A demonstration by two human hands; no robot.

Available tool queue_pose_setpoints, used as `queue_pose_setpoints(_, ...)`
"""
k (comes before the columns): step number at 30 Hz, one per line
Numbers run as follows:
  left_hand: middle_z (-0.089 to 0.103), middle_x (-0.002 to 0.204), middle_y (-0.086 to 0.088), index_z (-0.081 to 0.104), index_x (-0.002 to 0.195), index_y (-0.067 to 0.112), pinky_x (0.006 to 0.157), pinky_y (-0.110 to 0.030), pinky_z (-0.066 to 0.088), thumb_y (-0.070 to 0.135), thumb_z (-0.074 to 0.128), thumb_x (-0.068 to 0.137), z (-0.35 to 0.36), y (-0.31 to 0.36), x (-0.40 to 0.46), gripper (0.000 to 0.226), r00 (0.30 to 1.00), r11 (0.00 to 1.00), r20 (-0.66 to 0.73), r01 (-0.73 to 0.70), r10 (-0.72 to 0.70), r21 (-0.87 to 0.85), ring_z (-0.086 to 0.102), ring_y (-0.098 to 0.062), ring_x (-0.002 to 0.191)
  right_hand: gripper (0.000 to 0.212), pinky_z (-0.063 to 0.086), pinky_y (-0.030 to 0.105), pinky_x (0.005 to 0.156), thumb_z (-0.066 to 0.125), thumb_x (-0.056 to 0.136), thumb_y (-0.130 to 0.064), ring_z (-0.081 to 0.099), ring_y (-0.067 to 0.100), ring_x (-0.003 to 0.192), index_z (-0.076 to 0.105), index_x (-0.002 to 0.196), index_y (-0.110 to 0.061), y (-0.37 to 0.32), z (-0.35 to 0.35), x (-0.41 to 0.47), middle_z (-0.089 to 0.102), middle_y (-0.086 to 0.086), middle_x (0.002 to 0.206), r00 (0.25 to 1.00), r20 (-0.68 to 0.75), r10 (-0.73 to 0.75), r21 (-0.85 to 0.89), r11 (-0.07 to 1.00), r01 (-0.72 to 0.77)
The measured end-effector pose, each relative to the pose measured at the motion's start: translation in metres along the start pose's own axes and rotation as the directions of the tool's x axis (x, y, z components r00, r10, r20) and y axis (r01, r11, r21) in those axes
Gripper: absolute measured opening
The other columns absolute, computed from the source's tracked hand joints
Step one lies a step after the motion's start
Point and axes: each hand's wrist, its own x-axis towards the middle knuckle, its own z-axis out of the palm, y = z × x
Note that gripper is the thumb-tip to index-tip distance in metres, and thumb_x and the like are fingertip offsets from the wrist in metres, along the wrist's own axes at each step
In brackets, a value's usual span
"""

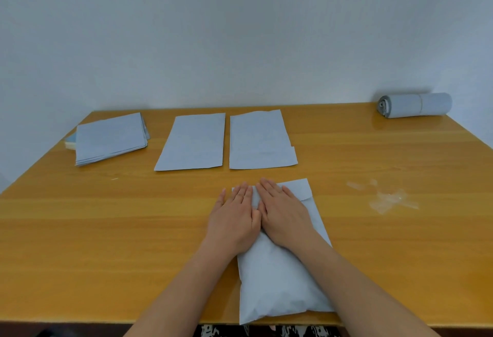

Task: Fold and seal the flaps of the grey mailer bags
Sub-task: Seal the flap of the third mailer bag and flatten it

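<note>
Both hands flat: left hand (234, 219) & right hand (282, 216) pressing flap (298, 190) of mailer bag (280, 283), 12 o'clock end. Prob. sealed; sweep outward, firm, even.

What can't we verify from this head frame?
- Flap seal on the near mailer bag: left hand and right hand lie flat over most of the fold.
- Thing under the stack of bags: only a blue edge shows.
- Roll contents: too far to tell.
- Clear scraps: too faint to identify.
</note>
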Motion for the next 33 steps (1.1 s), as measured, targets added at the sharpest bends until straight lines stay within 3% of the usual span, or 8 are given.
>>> queue_pose_setpoints(2, 0.001, 0.160, 0.001, 0.003, 0.152, 0.016, 0.119, -0.036, -0.006, 0.040, 0.009, 0.099, 0.000, 0.002, 0.000, 0.058, 1.000, 1.000, -0.002, 0.009, -0.009, 0.022, -0.002, -0.010, 0.146, 0.080, -0.002, 0.029, 0.117, -0.016, 0.081, -0.042, 0.000, 0.007, 0.147, 0.009, 0.152, -0.017, 0.000, 0.000, -0.001, 0.003, -0.002, 0.161, 1.000, -0.005, 0.016, -0.016, 1.000, -0.016)
queue_pose_setpoints(5, 0.002, 0.160, -0.003, 0.003, 0.152, 0.013, 0.120, -0.036, -0.006, 0.040, 0.010, 0.099, 0.002, 0.005, 0.000, 0.060, 1.000, 0.999, -0.016, 0.027, -0.027, 0.044, -0.001, -0.013, 0.147, 0.056, -0.002, 0.030, 0.118, 0.009, 0.100, -0.036, 0.001, 0.007, 0.147, 0.011, 0.152, -0.016, 0.004, -0.002, -0.003, 0.004, -0.002, 0.161, 0.998, -0.012, 0.063, -0.010, 0.998, -0.063)
queue_pose_setpoints(8, 0.002, 0.160, -0.007, 0.002, 0.151, 0.009, 0.119, -0.036, -0.006, 0.043, 0.011, 0.098, 0.005, 0.009, -0.001, 0.064, 0.999, 0.997, -0.037, 0.038, -0.036, 0.069, -0.001, -0.016, 0.147, 0.055, -0.002, 0.030, 0.118, 0.018, 0.102, -0.035, 0.002, 0.007, 0.147, 0.013, 0.152, -0.015, 0.009, -0.007, -0.006, 0.005, -0.002, 0.161, 0.996, -0.013, 0.091, -0.005, 0.996, -0.091)
queue_pose_setpoints(28, 0.000, 0.160, -0.006, 0.001, 0.151, 0.009, 0.120, -0.038, -0.004, 0.047, 0.014, 0.097, 0.003, 0.008, -0.001, 0.067, 0.999, 0.996, -0.012, 0.033, -0.032, 0.080, -0.004, -0.015, 0.147, 0.063, -0.005, 0.037, 0.119, 0.015, 0.099, -0.045, 0.005, 0.010, 0.147, 0.013, 0.152, -0.012, 0.039, -0.018, -0.024, 0.009, 0.001, 0.160, 0.964, -0.048, 0.263, -0.134, 0.954, -0.267)
queue_pose_setpoints(33, 0.001, 0.160, -0.007, 0.001, 0.151, 0.008, 0.119, -0.039, -0.006, 0.052, 0.012, 0.095, 0.006, 0.001, -0.002, 0.072, 0.995, 0.989, -0.032, 0.098, -0.095, 0.108, -0.003, -0.017, 0.147, 0.067, -0.004, 0.039, 0.120, 0.015, 0.097, -0.049, 0.004, 0.013, 0.147, 0.013, 0.152, -0.010, 0.040, -0.017, -0.025, 0.009, 0.003, 0.160, 0.950, -0.061, 0.305, -0.151, 0.938, -0.311)
